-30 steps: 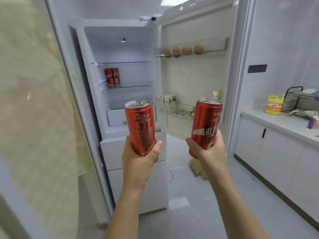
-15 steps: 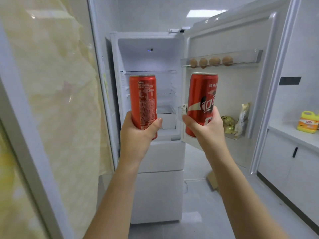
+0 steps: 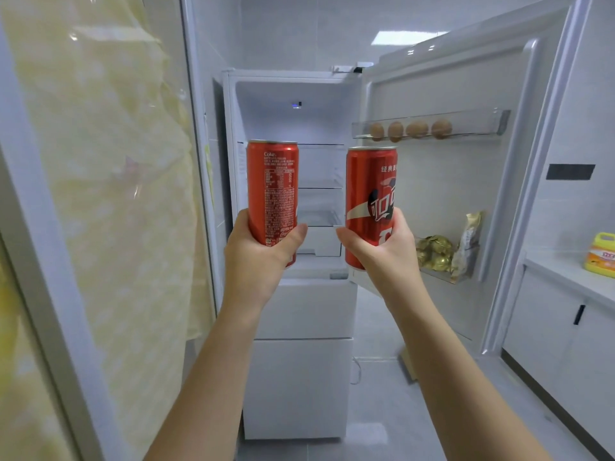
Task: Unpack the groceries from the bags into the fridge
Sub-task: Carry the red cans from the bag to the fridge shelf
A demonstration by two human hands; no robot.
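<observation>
Fridge (image 3: 299, 311) open; left fingers (image 3: 290, 237) wrap left can (image 3: 271, 181), right fingers (image 3: 350, 237) right can (image 3: 366, 184).

Two upright red cans, left can (image 3: 272, 191) in left hand (image 3: 258, 257), right can (image 3: 370, 204) in right hand (image 3: 387, 252), before open fridge (image 3: 293, 91).

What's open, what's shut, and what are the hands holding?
Fridge door, swung wide open.
Lower fridge drawers, shut.
Left can, upright, gripped by the left hand.
Right can, upright, gripped by the right hand.
Eggs, four in a row on the top door shelf.
Cabinet door, shut.
</observation>
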